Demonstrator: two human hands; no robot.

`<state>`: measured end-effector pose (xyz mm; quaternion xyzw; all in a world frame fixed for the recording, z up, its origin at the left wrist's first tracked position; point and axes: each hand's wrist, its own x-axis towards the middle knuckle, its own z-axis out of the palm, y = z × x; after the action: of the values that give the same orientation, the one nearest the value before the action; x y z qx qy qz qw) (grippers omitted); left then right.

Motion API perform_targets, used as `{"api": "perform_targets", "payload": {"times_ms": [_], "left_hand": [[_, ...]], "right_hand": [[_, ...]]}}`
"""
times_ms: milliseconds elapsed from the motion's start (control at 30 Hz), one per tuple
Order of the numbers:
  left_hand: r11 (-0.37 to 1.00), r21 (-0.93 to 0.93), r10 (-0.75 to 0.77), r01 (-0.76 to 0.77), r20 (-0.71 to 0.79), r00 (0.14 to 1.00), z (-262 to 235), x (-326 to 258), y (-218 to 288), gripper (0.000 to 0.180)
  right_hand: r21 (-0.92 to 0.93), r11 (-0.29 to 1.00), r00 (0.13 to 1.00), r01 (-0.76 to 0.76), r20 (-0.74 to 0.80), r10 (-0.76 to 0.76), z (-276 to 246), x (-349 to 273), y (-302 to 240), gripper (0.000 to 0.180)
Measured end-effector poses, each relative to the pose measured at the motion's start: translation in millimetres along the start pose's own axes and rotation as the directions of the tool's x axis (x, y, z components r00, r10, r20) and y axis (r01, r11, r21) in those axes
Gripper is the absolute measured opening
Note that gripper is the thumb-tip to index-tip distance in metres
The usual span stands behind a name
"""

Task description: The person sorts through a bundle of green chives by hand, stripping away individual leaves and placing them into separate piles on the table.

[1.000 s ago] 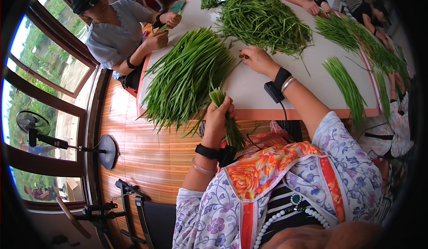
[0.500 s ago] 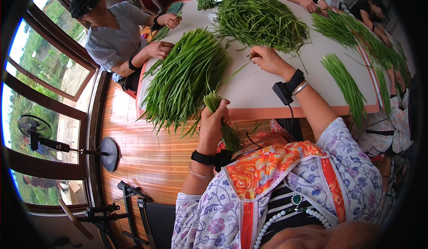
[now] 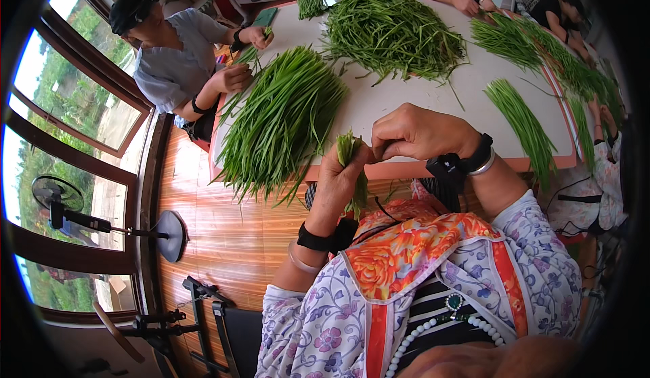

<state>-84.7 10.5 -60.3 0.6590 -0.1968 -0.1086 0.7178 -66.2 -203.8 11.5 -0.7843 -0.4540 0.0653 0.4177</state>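
Note:
My left hand (image 3: 336, 180) is closed around a small bundle of green chives (image 3: 347, 148), whose cut-looking ends stick up above the thumb while the rest hangs down past the table's near edge. Right beside it is my right hand (image 3: 425, 133), its fingers pinched together against the left fingertips; what they hold, if anything, is hidden. To the left of both hands lies a large combed heap of chives (image 3: 284, 121), leaves drooping over the table edge. A bigger tangled pile of chives (image 3: 393, 33) sits farther back on the white table (image 3: 433, 100).
A neat bunch of chives (image 3: 521, 127) lies at the right, with more chives (image 3: 508, 43) behind it. At the left a person (image 3: 179, 53) handles chives; another person's hands (image 3: 470, 2) work at the far right. A standing fan (image 3: 172, 236) is on the floor, left.
My right hand has come back from over the table, down and left, to meet the left hand. My left hand has risen slightly to the right, still gripping the bundle.

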Motion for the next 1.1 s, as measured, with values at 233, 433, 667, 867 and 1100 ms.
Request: {"api": "perform_targets", "payload": {"times_ms": [233, 433, 667, 867, 1100], "left_hand": [[0.982, -0.107, -0.151, 0.158, 0.067, 0.986, 6.2, -9.8, 8.2, 0.016], [0.917, -0.284, -0.256, 0.279, 0.117, 0.96, -8.4, -16.8, 14.5, 0.015], [0.789, -0.52, -0.362, 0.328, 0.038, 0.931, -32.5, -7.8, -24.5, 0.014], [0.762, -0.558, -0.422, 0.329, -0.041, 0.906, -30.3, -6.2, -45.1, 0.015], [0.813, -0.506, -0.38, 0.286, -0.089, 0.921, -22.3, -11.1, -40.1, 0.015]], "right_hand": [[0.097, 0.989, 0.99, -0.11, -0.072, 0.118, 6.8, 2.8, 3.4, 0.012], [0.267, 0.952, 0.981, -0.148, -0.082, 0.175, 12.5, 14.4, 19.7, 0.009], [-0.058, 0.912, 0.821, -0.407, -0.462, 0.337, -0.9, 25.4, 129.4, 0.016], [-0.315, 0.825, 0.816, -0.469, -0.512, 0.269, 11.1, 44.6, 162.4, 0.021], [-0.398, 0.777, 0.814, -0.489, -0.527, 0.243, 15.2, 48.3, 166.9, 0.021]]}}
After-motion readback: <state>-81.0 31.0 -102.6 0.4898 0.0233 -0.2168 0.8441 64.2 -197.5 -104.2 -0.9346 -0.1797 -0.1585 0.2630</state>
